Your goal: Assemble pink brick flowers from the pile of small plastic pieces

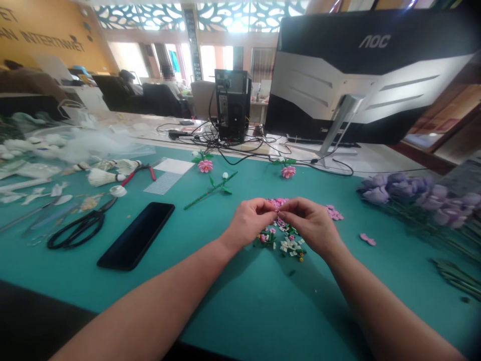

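My left hand (253, 218) and my right hand (313, 223) meet fingertip to fingertip over the green mat. Both are closed in a pinch on a small pink building-brick piece (277, 211), mostly covered by the fingers. Just beyond lies a pile of pink bricks (277, 201). Below the hands are loose white bricks (291, 245) and green-and-pink bricks (266, 238). More pink pieces (333, 213) rest right of my right hand, with another pink piece (367, 239) farther out.
Left are a black phone (136, 235), black scissors (80, 228), red-handled pliers (139, 173) and shuttlecocks (105, 176). Brick flowers (205, 166) (288, 172) and a green brick stem (210, 190) lie ahead. Purple flowers (406, 188) lie right. A monitor (338, 75) and computer case (233, 105) stand behind.
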A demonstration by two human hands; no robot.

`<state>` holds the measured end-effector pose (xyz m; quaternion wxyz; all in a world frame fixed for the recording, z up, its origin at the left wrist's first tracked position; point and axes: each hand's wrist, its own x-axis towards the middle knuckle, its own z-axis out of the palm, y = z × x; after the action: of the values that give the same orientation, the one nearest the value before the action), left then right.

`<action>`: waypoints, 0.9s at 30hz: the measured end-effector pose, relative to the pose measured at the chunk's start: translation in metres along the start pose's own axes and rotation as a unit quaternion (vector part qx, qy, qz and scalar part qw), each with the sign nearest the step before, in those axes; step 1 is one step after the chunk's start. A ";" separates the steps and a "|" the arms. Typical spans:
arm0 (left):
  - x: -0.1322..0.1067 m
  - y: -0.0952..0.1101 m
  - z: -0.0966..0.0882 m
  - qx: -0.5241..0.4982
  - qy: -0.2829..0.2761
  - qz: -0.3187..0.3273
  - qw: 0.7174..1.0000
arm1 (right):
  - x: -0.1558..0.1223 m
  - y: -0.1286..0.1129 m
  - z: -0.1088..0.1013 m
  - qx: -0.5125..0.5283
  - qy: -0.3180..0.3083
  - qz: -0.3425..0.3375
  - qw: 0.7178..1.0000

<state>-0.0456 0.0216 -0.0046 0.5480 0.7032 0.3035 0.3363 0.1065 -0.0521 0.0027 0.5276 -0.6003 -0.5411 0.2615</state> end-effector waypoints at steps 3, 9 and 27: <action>-0.001 0.003 0.000 0.020 0.006 0.001 1.000 | 0.000 0.000 0.000 0.000 0.002 -0.001 1.000; -0.003 0.006 0.001 0.039 0.010 0.010 0.999 | 0.000 -0.004 -0.001 0.008 -0.004 0.006 1.000; 0.003 0.004 0.003 -0.223 -0.005 -0.163 0.961 | 0.001 0.001 0.002 -0.002 -0.015 -0.020 1.000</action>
<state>-0.0413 0.0210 -0.0003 0.7398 0.5062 0.3282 0.2981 0.1053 -0.0502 0.0013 0.5233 -0.5866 -0.5616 0.2581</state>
